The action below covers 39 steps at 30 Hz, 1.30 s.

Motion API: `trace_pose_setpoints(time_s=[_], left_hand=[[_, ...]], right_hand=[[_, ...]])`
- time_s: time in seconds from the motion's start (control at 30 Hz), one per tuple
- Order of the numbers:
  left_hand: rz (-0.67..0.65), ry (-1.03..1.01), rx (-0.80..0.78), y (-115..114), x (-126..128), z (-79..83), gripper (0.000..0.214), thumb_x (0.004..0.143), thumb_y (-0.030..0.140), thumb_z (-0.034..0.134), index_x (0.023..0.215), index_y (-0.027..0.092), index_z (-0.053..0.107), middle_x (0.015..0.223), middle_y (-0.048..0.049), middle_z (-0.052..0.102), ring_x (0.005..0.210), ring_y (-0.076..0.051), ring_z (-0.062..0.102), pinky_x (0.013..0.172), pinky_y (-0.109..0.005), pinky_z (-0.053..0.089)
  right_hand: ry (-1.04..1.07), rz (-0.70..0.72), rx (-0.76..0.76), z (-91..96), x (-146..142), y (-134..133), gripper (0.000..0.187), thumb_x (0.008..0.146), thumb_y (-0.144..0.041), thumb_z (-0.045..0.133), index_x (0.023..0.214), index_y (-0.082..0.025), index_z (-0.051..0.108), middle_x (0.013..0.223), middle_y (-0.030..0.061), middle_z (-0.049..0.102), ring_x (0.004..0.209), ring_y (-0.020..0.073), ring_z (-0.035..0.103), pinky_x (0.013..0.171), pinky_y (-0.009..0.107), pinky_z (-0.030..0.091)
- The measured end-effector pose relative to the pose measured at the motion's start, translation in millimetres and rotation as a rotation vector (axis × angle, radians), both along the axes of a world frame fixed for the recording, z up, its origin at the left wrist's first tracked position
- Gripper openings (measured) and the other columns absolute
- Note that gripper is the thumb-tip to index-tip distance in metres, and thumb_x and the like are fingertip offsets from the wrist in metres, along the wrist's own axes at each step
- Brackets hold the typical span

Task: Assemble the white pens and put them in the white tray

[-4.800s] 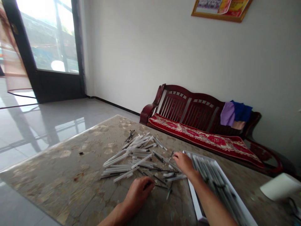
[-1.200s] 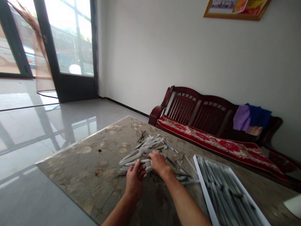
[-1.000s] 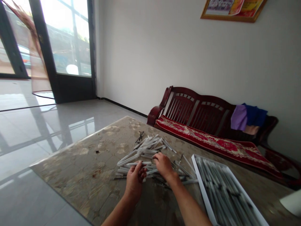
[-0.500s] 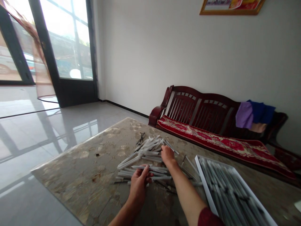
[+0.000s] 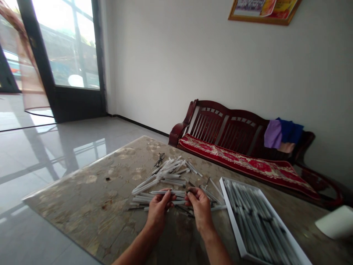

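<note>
My left hand [image 5: 159, 207] is closed around a slim, pale translucent tube [image 5: 179, 193], its thumb on top. The tube lies level and points toward my right hand [image 5: 200, 207]. The fingers of that hand are pinched at the tube's right end on a small dark piece [image 5: 188, 191], too small to name. Beneath and behind both hands spreads a loose pile of similar white tubes [image 5: 172, 176], with some dark thin sticks among them. To the right, a shallow white box [image 5: 233, 228] holds many grey, dark-tipped sticks in rows, blurred.
The patterned tabletop [image 5: 82, 206] carries black-framed glasses [image 5: 159, 160] behind the pile and a small dark bit [image 5: 107, 179] at left. A white roll [image 5: 335, 222] lies at the far right. Behind the table stands a wooden bench [image 5: 234, 136] with a red cover.
My right hand has come back from the far side of the pile to the right end of the tube in my left hand. The view has shifted slightly right.
</note>
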<state>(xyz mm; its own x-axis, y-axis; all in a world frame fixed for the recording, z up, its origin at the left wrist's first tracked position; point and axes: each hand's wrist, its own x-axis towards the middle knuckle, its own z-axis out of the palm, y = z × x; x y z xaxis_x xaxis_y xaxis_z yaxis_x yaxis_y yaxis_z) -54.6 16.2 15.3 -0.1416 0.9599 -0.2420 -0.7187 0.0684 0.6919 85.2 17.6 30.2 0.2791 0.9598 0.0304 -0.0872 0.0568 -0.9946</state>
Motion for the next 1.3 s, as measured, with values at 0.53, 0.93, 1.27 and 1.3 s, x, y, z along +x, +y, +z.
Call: trace_pose_setpoints(time_s=[0.53,0.93,1.27,1.3], left_hand=[[-0.071,0.035,0.028,-1,3,-4.2,0.046,0.046,0.035,0.092,0.08,0.013,0.071,0.063,-0.0023,0.071,0.059,-0.016,0.067,0.047,-0.02,0.047],[-0.115,0.073,0.052,1,4,-10.3,0.047,0.047,0.039,0.091,0.08,0.013,0.07,0.062,-0.0019,0.072,0.058,-0.016,0.067,0.046,-0.02,0.047],[-0.158,0.149,0.152,-3,8,-15.6,0.041,0.054,0.041,0.088,0.077,0.013,0.07,0.059,-0.0011,0.069,0.056,-0.017,0.066,0.043,-0.02,0.044],[-0.158,0.154,0.156,-3,9,-15.3,0.041,0.054,0.041,0.087,0.077,0.013,0.07,0.059,-0.001,0.069,0.056,-0.017,0.066,0.043,-0.02,0.044]], right_hand=[[0.074,-0.045,-0.01,-3.1,-9,-12,0.031,0.061,-0.039,0.077,0.08,-0.016,0.07,0.068,0.0021,0.071,0.061,0.0178,0.067,0.054,0.027,0.055],[-0.097,-0.045,0.065,-16.7,-4,-12,0.027,0.068,-0.042,0.07,0.08,-0.017,0.07,0.068,0.0035,0.071,0.06,0.0193,0.067,0.055,0.027,0.053],[-0.747,-0.133,0.237,-23.1,6,-20,0.049,0.092,-0.058,0.037,0.066,-0.022,0.059,0.055,0.0017,0.059,0.05,0.0158,0.054,0.049,0.025,0.036],[-0.755,-0.132,0.223,-22.8,6,-21,0.052,0.092,-0.059,0.035,0.064,-0.023,0.057,0.053,0.0011,0.058,0.048,0.0157,0.053,0.048,0.025,0.035]])
